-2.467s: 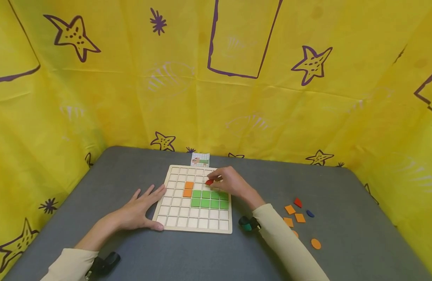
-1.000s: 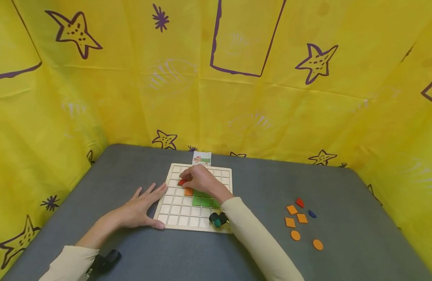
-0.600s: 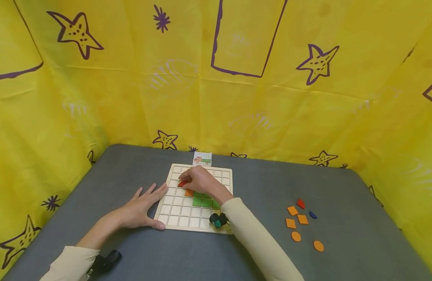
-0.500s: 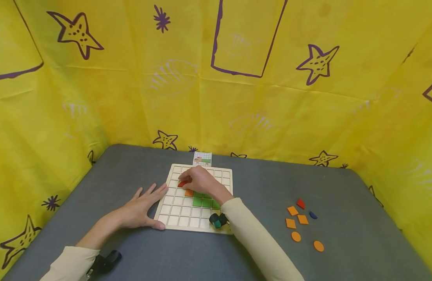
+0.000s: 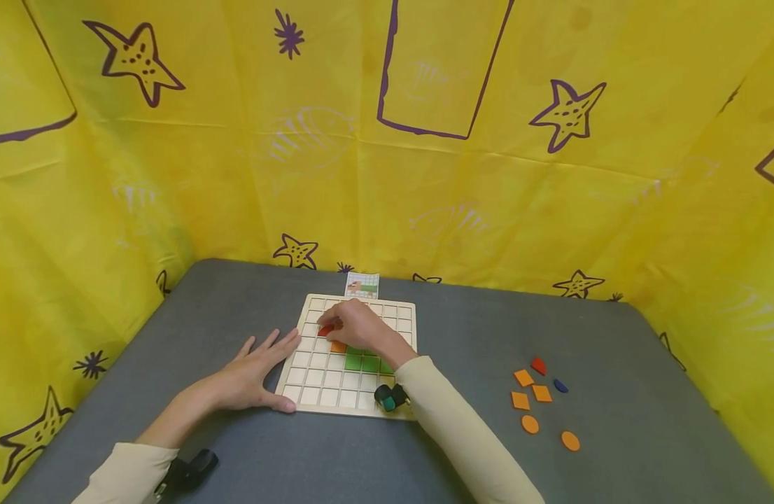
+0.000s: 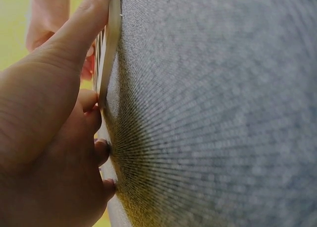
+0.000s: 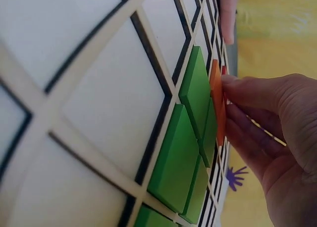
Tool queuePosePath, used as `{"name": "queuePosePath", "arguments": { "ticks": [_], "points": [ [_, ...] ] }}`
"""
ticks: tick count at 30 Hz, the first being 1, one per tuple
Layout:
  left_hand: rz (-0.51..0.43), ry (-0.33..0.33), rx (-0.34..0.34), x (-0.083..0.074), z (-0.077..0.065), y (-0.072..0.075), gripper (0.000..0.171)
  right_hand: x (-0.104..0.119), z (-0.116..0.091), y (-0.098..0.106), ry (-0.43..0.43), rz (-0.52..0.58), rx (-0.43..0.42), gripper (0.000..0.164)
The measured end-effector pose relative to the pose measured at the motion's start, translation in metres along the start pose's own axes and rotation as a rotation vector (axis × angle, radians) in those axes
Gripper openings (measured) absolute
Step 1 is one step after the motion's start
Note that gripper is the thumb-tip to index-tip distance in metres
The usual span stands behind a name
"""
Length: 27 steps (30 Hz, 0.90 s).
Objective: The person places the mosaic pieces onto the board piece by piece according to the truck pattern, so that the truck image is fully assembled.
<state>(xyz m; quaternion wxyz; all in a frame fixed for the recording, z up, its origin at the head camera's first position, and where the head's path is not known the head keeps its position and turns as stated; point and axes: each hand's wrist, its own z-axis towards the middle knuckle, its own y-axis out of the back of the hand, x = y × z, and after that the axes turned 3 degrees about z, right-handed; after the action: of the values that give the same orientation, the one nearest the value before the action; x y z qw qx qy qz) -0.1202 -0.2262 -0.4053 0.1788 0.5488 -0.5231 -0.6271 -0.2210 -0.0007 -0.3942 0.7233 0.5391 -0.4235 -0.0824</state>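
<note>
My right hand [image 5: 360, 326] pinches a small red piece [image 5: 325, 330] between thumb and fingers, low over the left part of a wooden grid board [image 5: 311, 379]. Just below it an orange square tile [image 5: 339, 346] lies in a cell. Beside that are green square tiles [image 5: 362, 362], partly covered by the hand and forearm. In the right wrist view, the thumb and fingertips meet right behind the orange tile [image 7: 216, 100]. My left hand [image 5: 251, 376] rests spread along the board's left side, its thumb at the near corner and fingertips at the edge [image 6: 112, 43].
A small printed card [image 5: 362, 284] with a coloured pattern lies behind the board. On the grey table [image 5: 462, 315] to the right are several orange square tiles [image 5: 542, 393], two orange round pieces [image 5: 570, 441], a red piece [image 5: 539, 365] and a blue piece [image 5: 560, 386]. A yellow patterned cloth [image 5: 425, 182] surrounds the table.
My right hand has carried the red piece leftward across the board, from above the green tiles to beside the orange one. Over the last half second it barely moves; my left hand stays put.
</note>
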Motion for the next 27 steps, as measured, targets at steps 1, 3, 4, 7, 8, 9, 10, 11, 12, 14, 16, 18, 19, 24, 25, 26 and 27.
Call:
{"name": "queuePosePath", "arguments": {
  "ticks": [1,3,4,7,8,9,10,11,12,14,16,18,19,24,25,26,27],
  "points": [
    [-0.001,-0.001,0.0,0.0,0.0,0.0,0.118,0.0,-0.001,0.0,-0.005,0.003,-0.005,0.027],
    [-0.002,0.001,-0.001,0.0,-0.001,0.001,0.118,0.001,-0.003,0.002,-0.008,0.002,-0.015,0.027],
    [-0.001,0.0,-0.003,0.0,-0.001,0.001,0.118,0.001,-0.004,0.002,-0.011,0.004,-0.02,0.027],
    [0.003,-0.012,-0.012,0.0,-0.001,0.0,0.118,0.001,-0.009,0.004,-0.015,0.021,-0.027,0.025],
    [0.006,-0.014,-0.014,0.001,-0.001,0.0,0.118,0.001,-0.011,0.005,-0.016,0.022,-0.028,0.025],
    [0.008,-0.015,-0.015,0.001,-0.001,0.0,0.118,0.001,-0.014,0.006,-0.017,0.029,-0.028,0.025],
    [0.009,-0.018,-0.015,0.001,-0.001,0.0,0.118,0.001,-0.016,0.007,-0.014,0.034,-0.03,0.025],
    [0.01,-0.02,-0.016,0.001,-0.001,0.0,0.118,0.001,-0.019,0.009,-0.01,0.036,-0.033,0.024],
    [0.01,-0.015,-0.014,0.002,-0.001,0.0,0.118,0.001,-0.021,0.01,-0.01,0.037,-0.037,0.025],
    [0.009,-0.016,-0.012,0.002,-0.001,-0.001,0.118,0.001,-0.027,0.015,-0.001,0.041,-0.046,0.026],
    [0.005,-0.019,-0.01,0.003,-0.001,-0.002,0.118,0.001,-0.033,0.021,0.007,0.05,-0.057,0.027],
    [0.004,-0.02,-0.01,0.003,-0.001,-0.002,0.118,0.0,-0.039,0.026,0.007,0.063,-0.066,0.028],
    [0.006,-0.021,-0.011,0.003,-0.001,-0.002,0.118,0.0,-0.042,0.029,0.01,0.072,-0.068,0.029],
    [0.01,-0.032,-0.021,0.002,-0.002,0.0,0.118,-0.006,-0.053,0.04,0.02,0.074,-0.078,0.03],
    [0.012,-0.036,-0.021,0.001,-0.002,0.0,0.118,-0.008,-0.055,0.041,0.022,0.064,-0.082,0.029],
    [0.012,-0.035,-0.018,0.001,-0.002,0.001,0.118,-0.009,-0.058,0.043,0.024,0.056,-0.086,0.029],
    [0.012,-0.036,-0.015,0.001,-0.001,0.001,0.118,-0.011,-0.06,0.044,0.021,0.051,-0.088,0.029]
  ]
}}
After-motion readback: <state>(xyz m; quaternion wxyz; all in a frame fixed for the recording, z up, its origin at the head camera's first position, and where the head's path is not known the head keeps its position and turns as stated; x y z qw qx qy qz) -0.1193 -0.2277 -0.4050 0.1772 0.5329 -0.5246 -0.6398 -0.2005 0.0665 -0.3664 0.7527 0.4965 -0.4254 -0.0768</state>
